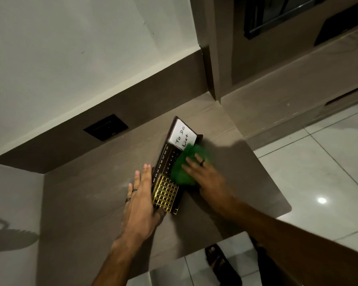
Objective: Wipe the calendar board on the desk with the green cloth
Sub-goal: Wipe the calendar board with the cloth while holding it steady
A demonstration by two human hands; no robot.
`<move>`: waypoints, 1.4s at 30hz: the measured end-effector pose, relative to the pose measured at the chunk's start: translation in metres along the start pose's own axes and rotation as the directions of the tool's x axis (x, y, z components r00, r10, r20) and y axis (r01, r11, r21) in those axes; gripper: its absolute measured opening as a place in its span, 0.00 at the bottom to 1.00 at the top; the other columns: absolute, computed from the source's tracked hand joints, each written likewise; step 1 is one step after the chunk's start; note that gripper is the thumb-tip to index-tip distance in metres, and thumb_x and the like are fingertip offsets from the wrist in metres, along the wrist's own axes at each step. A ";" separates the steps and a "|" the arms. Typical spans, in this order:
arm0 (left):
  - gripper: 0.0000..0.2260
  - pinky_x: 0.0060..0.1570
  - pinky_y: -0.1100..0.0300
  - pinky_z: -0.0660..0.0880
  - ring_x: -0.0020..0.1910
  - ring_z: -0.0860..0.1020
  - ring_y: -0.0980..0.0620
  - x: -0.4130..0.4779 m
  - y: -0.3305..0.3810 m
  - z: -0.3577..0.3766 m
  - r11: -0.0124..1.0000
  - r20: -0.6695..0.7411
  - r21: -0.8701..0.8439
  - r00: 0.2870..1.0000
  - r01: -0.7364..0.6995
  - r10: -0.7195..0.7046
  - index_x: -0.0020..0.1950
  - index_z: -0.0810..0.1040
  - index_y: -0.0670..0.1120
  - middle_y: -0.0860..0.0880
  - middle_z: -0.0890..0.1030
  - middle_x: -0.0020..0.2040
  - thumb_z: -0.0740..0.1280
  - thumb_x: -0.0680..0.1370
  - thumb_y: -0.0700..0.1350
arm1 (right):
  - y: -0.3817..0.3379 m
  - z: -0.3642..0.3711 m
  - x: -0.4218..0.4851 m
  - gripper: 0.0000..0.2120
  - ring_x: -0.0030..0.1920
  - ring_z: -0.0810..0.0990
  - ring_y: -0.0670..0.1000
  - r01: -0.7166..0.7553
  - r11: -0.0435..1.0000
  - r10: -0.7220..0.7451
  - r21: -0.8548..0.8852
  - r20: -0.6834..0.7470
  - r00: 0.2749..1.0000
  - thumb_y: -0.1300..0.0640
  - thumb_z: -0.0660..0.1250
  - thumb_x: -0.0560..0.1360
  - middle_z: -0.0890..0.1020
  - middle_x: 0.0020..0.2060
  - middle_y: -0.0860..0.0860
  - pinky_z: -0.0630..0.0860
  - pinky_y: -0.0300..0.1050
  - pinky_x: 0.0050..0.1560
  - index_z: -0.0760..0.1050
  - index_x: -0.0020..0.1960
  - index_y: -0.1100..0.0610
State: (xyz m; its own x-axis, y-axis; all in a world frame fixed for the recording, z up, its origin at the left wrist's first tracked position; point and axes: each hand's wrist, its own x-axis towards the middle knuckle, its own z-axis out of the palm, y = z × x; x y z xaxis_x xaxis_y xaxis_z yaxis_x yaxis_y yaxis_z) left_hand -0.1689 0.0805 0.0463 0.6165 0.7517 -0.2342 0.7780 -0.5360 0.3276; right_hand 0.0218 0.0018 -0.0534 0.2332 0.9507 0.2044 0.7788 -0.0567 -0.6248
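A dark calendar board [163, 159] lies flat on the brown desk [91, 193]. It has a white "To Do List" note at its far end, month names along its left edge and a gold grid at its near end. The green cloth [184, 172] lies on the board's middle and right side. My right hand [207, 174] presses flat on the cloth, fingers spread, and looks blurred. My left hand [141, 199] rests against the board's left edge, fingers straight, thumb on the near corner by the gold grid.
A black socket plate [105, 126] sits in the brown back panel behind the desk. The desk's right edge drops to a white tiled floor [318, 172]. My sandalled foot [217, 259] shows below the desk's front edge.
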 end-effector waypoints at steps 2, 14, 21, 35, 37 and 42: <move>0.57 0.74 0.54 0.36 0.78 0.38 0.53 0.001 -0.001 0.001 1.000 -0.010 0.008 1.000 -0.006 0.006 0.77 0.32 0.53 0.53 0.40 0.79 0.77 0.69 0.43 | -0.011 0.016 -0.025 0.32 0.72 0.65 0.62 0.245 0.968 -0.241 -0.047 0.078 0.967 0.67 0.63 0.69 0.70 0.72 0.56 0.63 0.64 0.70 0.67 0.72 0.54; 0.54 0.75 0.47 0.36 0.77 0.35 0.50 0.000 -0.002 -0.004 0.996 0.043 0.073 0.998 -0.047 0.044 0.77 0.32 0.56 0.54 0.36 0.78 0.75 0.71 0.43 | 0.009 -0.006 0.000 0.20 0.59 0.77 0.63 0.229 0.966 -0.227 -0.121 0.027 0.974 0.62 0.73 0.68 0.81 0.58 0.58 0.77 0.62 0.57 0.78 0.60 0.56; 0.56 0.76 0.45 0.37 0.78 0.36 0.51 0.004 -0.005 -0.004 0.998 0.058 0.038 0.997 -0.044 0.042 0.77 0.34 0.59 0.55 0.37 0.79 0.75 0.69 0.39 | 0.046 -0.044 0.037 0.20 0.59 0.79 0.65 0.101 0.992 -0.098 -0.074 0.040 0.994 0.67 0.73 0.69 0.81 0.58 0.61 0.74 0.62 0.60 0.79 0.60 0.58; 0.56 0.76 0.47 0.36 0.77 0.36 0.50 0.002 -0.005 -0.003 0.999 0.029 0.003 0.998 -0.049 0.049 0.75 0.33 0.59 0.54 0.38 0.79 0.77 0.70 0.42 | -0.031 0.007 -0.038 0.27 0.64 0.76 0.54 0.400 0.908 -0.344 -0.126 0.324 0.881 0.47 0.76 0.66 0.79 0.63 0.50 0.74 0.50 0.59 0.76 0.64 0.49; 0.56 0.76 0.46 0.37 0.77 0.36 0.50 0.002 -0.004 -0.003 0.999 0.032 0.004 0.999 -0.039 0.039 0.75 0.33 0.59 0.54 0.38 0.78 0.77 0.70 0.41 | -0.028 -0.001 -0.035 0.26 0.65 0.75 0.53 0.463 0.884 -0.408 -0.065 0.377 0.832 0.47 0.75 0.67 0.79 0.64 0.49 0.72 0.50 0.61 0.76 0.64 0.49; 0.56 0.77 0.44 0.39 0.78 0.37 0.50 0.005 -0.003 -0.003 0.999 0.023 0.030 0.999 -0.039 0.038 0.76 0.33 0.59 0.54 0.39 0.79 0.76 0.70 0.38 | 0.019 -0.049 0.027 0.26 0.59 0.79 0.62 0.303 0.952 -0.284 -0.048 0.236 0.930 0.63 0.79 0.61 0.82 0.57 0.58 0.74 0.58 0.58 0.80 0.58 0.57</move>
State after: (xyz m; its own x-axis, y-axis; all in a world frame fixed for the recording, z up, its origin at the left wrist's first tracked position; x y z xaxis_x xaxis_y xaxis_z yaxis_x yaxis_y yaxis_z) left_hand -0.1684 0.0868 0.0469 0.6484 0.7217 -0.2424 0.7568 -0.5762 0.3086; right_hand 0.0716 0.0116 -0.0234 -0.1412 0.9716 0.1897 0.8398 0.2191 -0.4968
